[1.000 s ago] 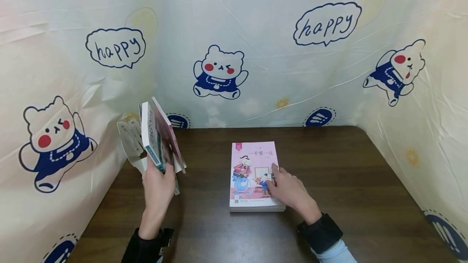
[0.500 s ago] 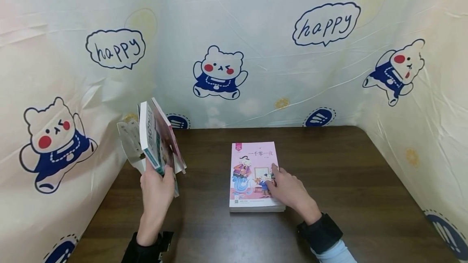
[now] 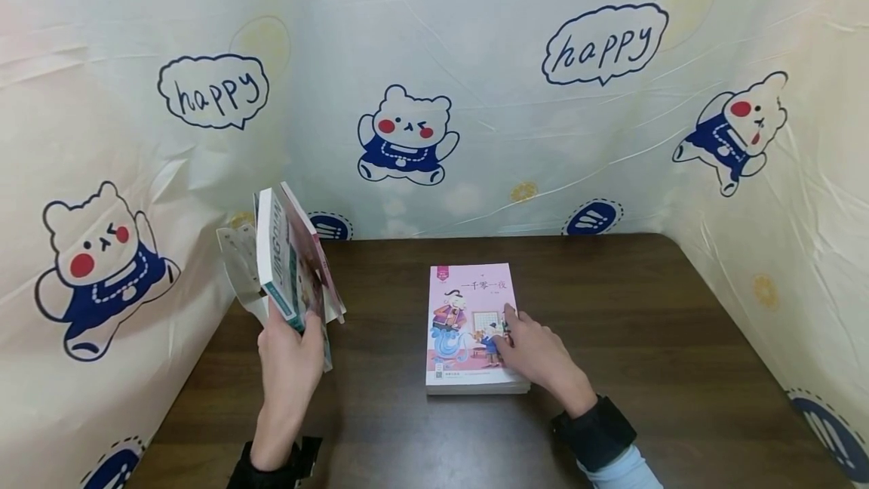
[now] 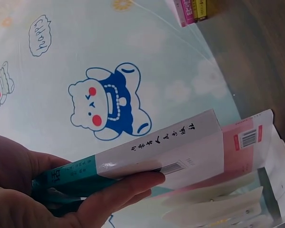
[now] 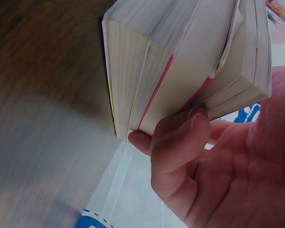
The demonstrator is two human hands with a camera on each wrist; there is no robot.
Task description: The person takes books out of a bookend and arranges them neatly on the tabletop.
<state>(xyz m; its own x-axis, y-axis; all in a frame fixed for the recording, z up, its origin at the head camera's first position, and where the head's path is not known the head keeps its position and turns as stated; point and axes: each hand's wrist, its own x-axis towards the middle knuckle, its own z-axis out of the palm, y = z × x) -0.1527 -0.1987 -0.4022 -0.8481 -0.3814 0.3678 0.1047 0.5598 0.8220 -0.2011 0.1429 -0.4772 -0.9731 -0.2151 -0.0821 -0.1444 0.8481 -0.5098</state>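
Note:
My left hand [image 3: 290, 372] grips a book [image 3: 274, 244] with a white and teal spine, thumb on one side and fingers on the other. The book stands tilted in a white book rack [image 3: 236, 266], next to a pink book [image 3: 314, 240]. In the left wrist view, a barcode shows on the pink back cover [image 4: 240, 140]. My right hand [image 3: 543, 357] holds the right side of a stack of books [image 3: 468, 323] topped by a pink cover. Its thumb lies over the cover, while curled fingers touch the side of the stack [image 5: 180, 90] in the right wrist view.
A dark brown wooden table [image 3: 631, 315] lies under everything. Pale curtain cloth [image 3: 502, 142] printed with bears closes in the back and both sides, with the rack close to its left part.
My left hand and the book it grips have shifted slightly left and toward me, so more of the spine shows. The right hand and the stack have stayed put.

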